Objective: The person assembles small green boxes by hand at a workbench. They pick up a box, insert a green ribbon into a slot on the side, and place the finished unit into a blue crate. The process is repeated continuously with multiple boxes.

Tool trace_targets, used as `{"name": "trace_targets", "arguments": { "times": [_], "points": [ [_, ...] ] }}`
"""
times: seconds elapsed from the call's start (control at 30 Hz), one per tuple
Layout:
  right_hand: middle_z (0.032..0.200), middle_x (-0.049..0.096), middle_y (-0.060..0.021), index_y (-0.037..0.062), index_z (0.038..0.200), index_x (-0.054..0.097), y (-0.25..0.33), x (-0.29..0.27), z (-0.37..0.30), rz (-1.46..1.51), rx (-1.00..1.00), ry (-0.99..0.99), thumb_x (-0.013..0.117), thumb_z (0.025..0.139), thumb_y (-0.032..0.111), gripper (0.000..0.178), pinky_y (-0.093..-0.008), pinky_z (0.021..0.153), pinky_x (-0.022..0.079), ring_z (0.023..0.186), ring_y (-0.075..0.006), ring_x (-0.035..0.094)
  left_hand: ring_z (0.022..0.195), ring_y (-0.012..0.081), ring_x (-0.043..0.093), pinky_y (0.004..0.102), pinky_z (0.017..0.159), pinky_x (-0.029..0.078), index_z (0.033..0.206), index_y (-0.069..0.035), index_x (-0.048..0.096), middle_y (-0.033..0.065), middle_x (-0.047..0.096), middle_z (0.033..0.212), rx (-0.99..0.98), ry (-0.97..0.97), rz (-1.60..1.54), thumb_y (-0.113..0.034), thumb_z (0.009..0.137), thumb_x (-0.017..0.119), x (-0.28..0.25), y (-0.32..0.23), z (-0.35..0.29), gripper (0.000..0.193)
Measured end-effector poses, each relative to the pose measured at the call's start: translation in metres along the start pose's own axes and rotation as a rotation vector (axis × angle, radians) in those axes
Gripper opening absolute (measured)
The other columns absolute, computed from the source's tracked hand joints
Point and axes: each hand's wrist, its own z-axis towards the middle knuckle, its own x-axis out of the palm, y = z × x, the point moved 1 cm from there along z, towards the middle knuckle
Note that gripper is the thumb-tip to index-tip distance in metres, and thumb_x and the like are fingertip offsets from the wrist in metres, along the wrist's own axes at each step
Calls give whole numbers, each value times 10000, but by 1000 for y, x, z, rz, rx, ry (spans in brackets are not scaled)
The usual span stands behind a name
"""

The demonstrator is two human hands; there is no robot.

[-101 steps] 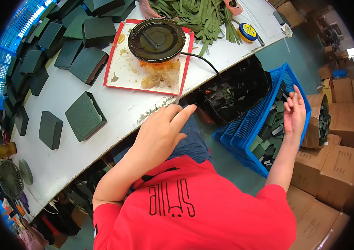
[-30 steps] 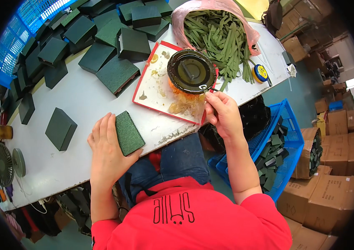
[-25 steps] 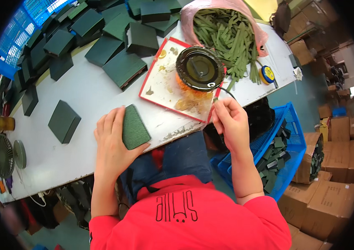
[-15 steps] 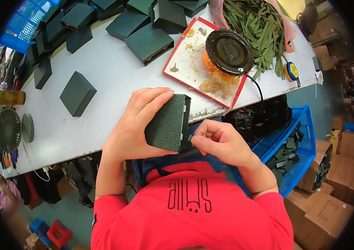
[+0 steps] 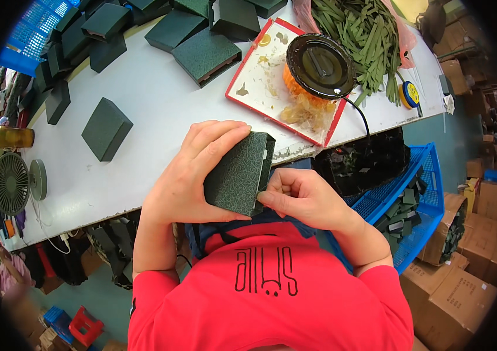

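Observation:
My left hand [image 5: 185,169] is wrapped round a dark green box [image 5: 234,175] with a textured surface, fingers over its far edge and thumb along the near one. The box is tilted, its open side turned toward my right hand. My right hand [image 5: 302,196] is closed in a pinch, thumb and fingertips touching the lower part of that open edge. The small olive-green strip between those fingertips is mostly hidden now. Past the box lies a red-rimmed white board [image 5: 260,76] with a black-lidded round pot [image 5: 321,65] and yellowish glue residue on it.
Several dark green boxes [image 5: 206,55] are piled at the back left, and a single one [image 5: 106,130] lies nearer. Green ribbon strips [image 5: 365,41] spill from a pink bag. A small fan [image 5: 10,184] stands left. Below right, a blue crate [image 5: 430,193] holds dark green pieces.
My right hand has moved left, bringing its fingertips from just beside the box onto its open edge. The box has shifted slightly in my left hand. The olive-green strip was more visible before.

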Motion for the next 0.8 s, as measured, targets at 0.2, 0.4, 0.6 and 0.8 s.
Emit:
{"name": "trace_targets", "arguments": {
  "times": [0.2,0.4,0.6,0.8],
  "points": [
    [673,544,36,28,795,580,2,2,2,-132,33,-15,675,981,213,280,-237,557,381,626,-26,459,1227,381,518,483,1055,434,1387,-21,548,147,556,1368,4,23,10,-259,544,943,0,-2,1,961],
    [678,663,-35,3,788,605,-8,-3,11,-210,167,47,647,966,205,272,-250,565,441,618,-66,570,1235,360,517,479,1057,416,1354,-43,580,128,569,1348,-6,110,73,-247,591,913,7,-2,2,857],
    [802,712,-70,-28,962,665,-8,-9,9,-104,210,40,653,978,168,197,-268,657,522,684,-104,646,1249,376,510,484,1064,415,1375,-42,560,137,562,1364,-17,70,79,-239,572,922,10,2,-1,903],
    [903,716,-98,1,1048,690,-10,-15,-6,-657,-771,-594,681,935,68,131,-314,747,536,812,-189,684,1258,393,508,486,1074,416,1401,-19,526,165,546,1382,-58,-82,160,-261,515,948,1,8,-7,1010]
  ]
}}
